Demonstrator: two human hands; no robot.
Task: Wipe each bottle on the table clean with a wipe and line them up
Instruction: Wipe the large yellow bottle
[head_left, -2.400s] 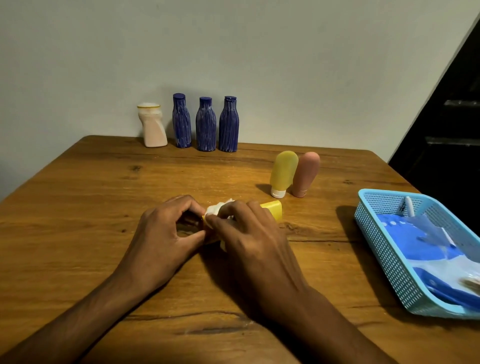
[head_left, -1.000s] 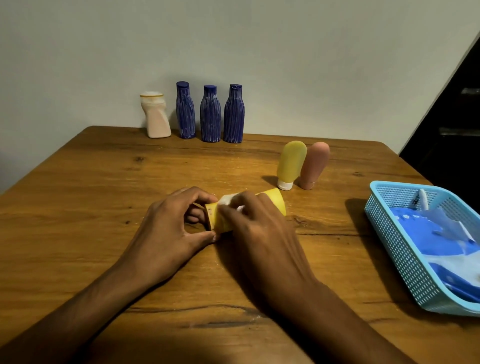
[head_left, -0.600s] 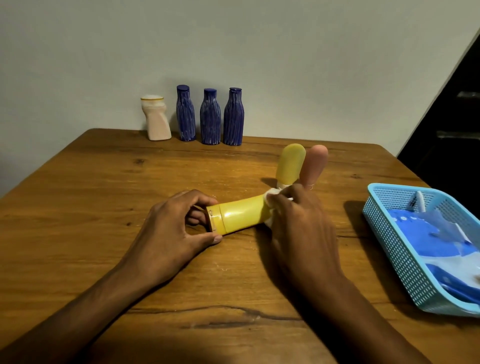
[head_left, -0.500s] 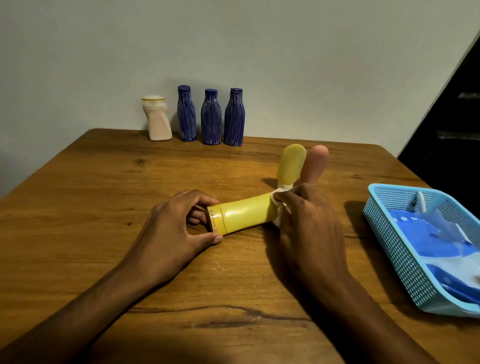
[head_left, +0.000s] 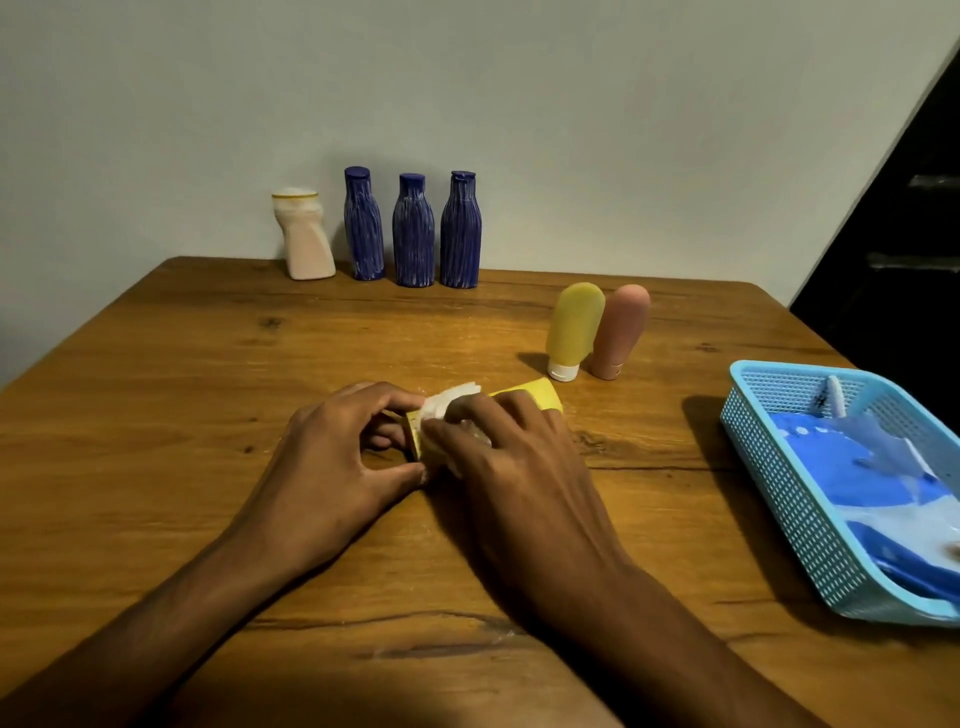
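I am mid-wipe: my left hand (head_left: 332, 457) pinches the base of the yellow tube (head_left: 535, 397) lying on the counter (head_left: 156, 415) near the upright yellow bottle (head_left: 574, 327), while my right hand (head_left: 498, 447) presses the wipe (head_left: 447, 402) around it. Next I stand it in line.

A plain room at home, it seems: a wooden table (head_left: 156, 415) pushed against a bare wall (head_left: 519, 104), toiletry bottles (head_left: 413, 231) along that wall.
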